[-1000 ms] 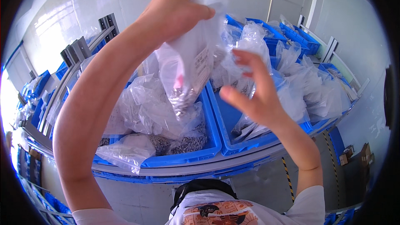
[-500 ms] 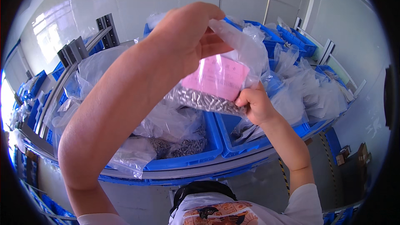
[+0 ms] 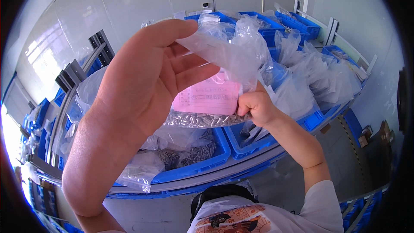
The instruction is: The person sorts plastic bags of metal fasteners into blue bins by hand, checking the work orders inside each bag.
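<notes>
A clear plastic bag (image 3: pixel 228 56) of small silvery metal pins (image 3: pixel 200 120) is held up in front of me, above the bins. Inside it, a pink paper card (image 3: pixel 209 97) with writing faces me. My left hand (image 3: pixel 151 60) has the bag's upper edge between thumb and fingers, the palm turned toward me and some fingers stretched across the front. At the lower right corner, my right hand (image 3: pixel 257 108) is closed in a fist around the plastic. Part of the card and the bag's left side are hidden behind my left hand.
Below the bag, a blue bin (image 3: pixel 196 170) holds bags of metal parts (image 3: pixel 202 151); another blue bin (image 3: pixel 241 149) stands to its right. More plastic bags (image 3: pixel 319 82) are heaped at the right. A metal rail (image 3: pixel 64 112) runs along the left, and cardboard boxes (image 3: pixel 384 133) sit at far right.
The bag has moved a little left and down. My left hand has come closer and turned its palm more toward me; my right hand keeps its hold on the lower corner.
</notes>
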Tool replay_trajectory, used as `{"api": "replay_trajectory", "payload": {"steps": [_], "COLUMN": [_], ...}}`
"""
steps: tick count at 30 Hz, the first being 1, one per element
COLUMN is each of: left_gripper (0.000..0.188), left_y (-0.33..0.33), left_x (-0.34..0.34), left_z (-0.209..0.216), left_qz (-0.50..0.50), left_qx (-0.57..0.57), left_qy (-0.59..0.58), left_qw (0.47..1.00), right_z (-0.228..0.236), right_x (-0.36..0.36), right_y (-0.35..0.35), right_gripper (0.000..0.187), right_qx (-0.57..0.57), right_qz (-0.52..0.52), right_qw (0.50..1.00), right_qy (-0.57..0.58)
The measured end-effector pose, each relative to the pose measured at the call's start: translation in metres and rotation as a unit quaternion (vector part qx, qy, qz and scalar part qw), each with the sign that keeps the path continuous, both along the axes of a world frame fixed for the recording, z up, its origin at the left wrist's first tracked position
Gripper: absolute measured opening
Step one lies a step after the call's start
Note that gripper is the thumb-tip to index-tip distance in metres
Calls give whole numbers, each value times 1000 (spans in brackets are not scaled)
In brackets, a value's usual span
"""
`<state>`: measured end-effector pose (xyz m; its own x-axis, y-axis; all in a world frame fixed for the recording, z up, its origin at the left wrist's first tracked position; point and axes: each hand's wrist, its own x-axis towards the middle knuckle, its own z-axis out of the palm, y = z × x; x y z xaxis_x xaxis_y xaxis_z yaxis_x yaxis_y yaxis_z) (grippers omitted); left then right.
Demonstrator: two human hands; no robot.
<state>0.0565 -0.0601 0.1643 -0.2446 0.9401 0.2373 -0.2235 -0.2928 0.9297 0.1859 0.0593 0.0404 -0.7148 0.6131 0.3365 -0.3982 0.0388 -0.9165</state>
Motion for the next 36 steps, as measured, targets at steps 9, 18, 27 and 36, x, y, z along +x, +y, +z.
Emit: {"api": "replay_trajectory", "payload": {"steps": [9,18,27,36], "left_gripper": [25,24,24,25], "left_y": [-17,-26,-30,-31], "left_x": [2,7,6,4], "left_z": [1,11,8,4], "left_qz": [-48,16,6,-14], "left_qx": [-7,-56,-38,-54], "left_qy": [-46,-20,-26,-92], "left_qw": [998,998,999,994], "right_z": [-8,2,7,-1], "right_x": [0,-7,-7,-12], "right_y": [-3,-5,-10,-11], "right_gripper": [26,45,37,40], "right_qx": [30,270,320,276], "right_qz": [16,37,44,83], "right_qw": [999,956,943,954], "right_qy": [17,113,82,81]}}
